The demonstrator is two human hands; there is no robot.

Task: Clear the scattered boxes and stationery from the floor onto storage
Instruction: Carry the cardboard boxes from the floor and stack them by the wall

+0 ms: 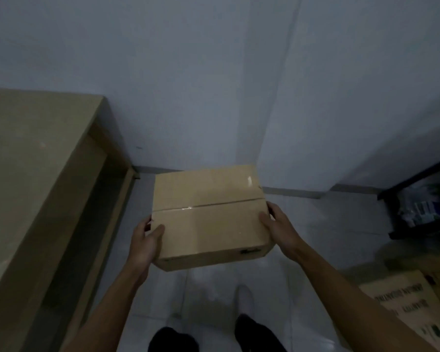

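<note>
Two hands: one sealed cardboard box (210,217) is held in the air in front of the body, above the pale floor (328,224).
Left hand (145,241): curled round the box's left end, thumb laid on top.
Right hand (277,224): curled round the right end likewise.
Long axis: run from hand to hand, both equally near.
Storage: a tan cabinet top (36,153) lies just left of the box.
Containers: a dark rack (417,199) at right is filled with blurred packets; printed cartons (404,301) are left on the floor.

Dim, bluish, soft focus; glare on box (249,179) tape, edges warped.
</note>
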